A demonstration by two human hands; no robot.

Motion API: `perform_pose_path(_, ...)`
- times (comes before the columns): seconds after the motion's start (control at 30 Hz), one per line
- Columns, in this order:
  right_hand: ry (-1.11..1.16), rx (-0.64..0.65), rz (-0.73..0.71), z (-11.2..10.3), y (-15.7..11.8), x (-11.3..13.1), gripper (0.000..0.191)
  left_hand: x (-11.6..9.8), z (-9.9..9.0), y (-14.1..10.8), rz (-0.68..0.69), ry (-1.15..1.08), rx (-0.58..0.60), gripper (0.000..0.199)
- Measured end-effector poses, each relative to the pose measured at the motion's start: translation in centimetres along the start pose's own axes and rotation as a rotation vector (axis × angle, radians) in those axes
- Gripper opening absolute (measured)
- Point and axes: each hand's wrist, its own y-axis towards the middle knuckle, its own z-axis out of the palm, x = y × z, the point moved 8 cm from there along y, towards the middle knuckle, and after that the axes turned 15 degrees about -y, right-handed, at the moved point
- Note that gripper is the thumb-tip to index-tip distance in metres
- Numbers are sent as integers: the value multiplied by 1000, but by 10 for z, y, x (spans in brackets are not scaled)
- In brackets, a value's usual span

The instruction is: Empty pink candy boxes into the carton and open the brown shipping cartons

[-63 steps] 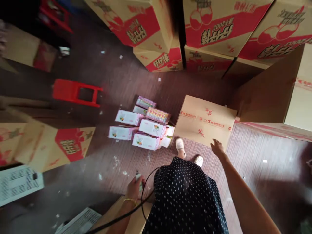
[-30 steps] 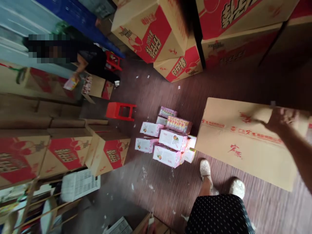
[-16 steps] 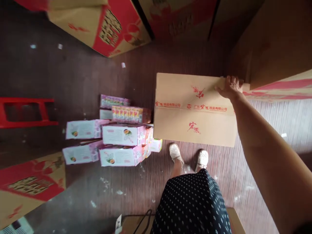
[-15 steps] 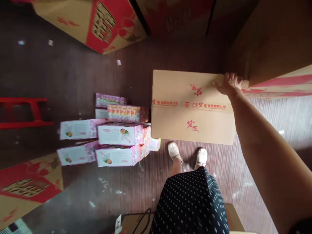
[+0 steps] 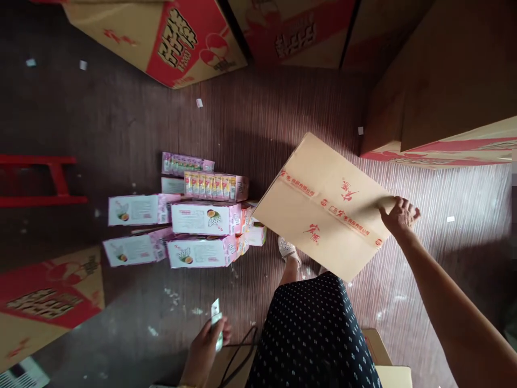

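Observation:
My right hand (image 5: 400, 216) rests on the right corner of a large brown carton (image 5: 323, 207), its thumb on the top face and its fingers over the edge. The carton is turned at an angle, and red printed tape runs across its closed top. At the bottom, my left hand (image 5: 210, 334) is closed around a small pale green and white object (image 5: 217, 318), perhaps a cutter. Left of the carton stand several small white and purple boxes (image 5: 204, 220), near the carton's left corner.
Large red and tan cartons stand at the top (image 5: 194, 43), at the right (image 5: 452, 108) and at the lower left (image 5: 52, 302). A red frame (image 5: 60, 180) is at the left edge. Paper scraps lie on the dark floor (image 5: 133, 129). Another carton (image 5: 393, 376) is behind the feet.
The carton has turned clockwise, and my right hand has moved down and slightly right with its corner. My left hand has come into view at the bottom with the small object.

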Motion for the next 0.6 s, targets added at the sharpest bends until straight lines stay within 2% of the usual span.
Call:
perform_pose_path(0.03, 1, -14, -22, -4, -15, 12, 73, -2, 7, -2, -53, -93, 38, 69)
perform_pose_path(0.07, 7, -21, -97, -8, -29, 38, 74, -3, 11, -5, -99, -166, 65, 69)
perform_pose_path(0.1, 18, -14, -215, -14, -43, 76, 75, -3, 14, -7, -127, -212, 78, 68)
perform_pose_path(0.23, 63, 107, -926, -31, -108, 294, 72, 4, -1, -13, -151, -182, 54, 61)
perform_pose_path(0.27, 52, 113, -1044, -35, -119, 340, 73, 9, -7, -15, -155, -165, 54, 59)
perform_pose_path(0.33, 20, 116, -1117, -39, -124, 408, 76, 21, -20, -17, -153, -145, 45, 57)
perform_pose_path(0.37, 1, 108, -1100, -39, -120, 430, 75, 28, -26, -18, -148, -144, 33, 57)
perform_pose_path(0.43, -28, 72, -1043, -35, -108, 453, 69, 41, -35, -20, -123, -159, -1, 57)
perform_pose_path(0.5, -20, 12, -1020, -32, -99, 458, 64, 54, -38, -23, -115, -184, -35, 58)
perform_pose_path(0.6, 14, -28, -1044, -31, -96, 453, 56, 67, -37, -30, -128, -234, -66, 61)
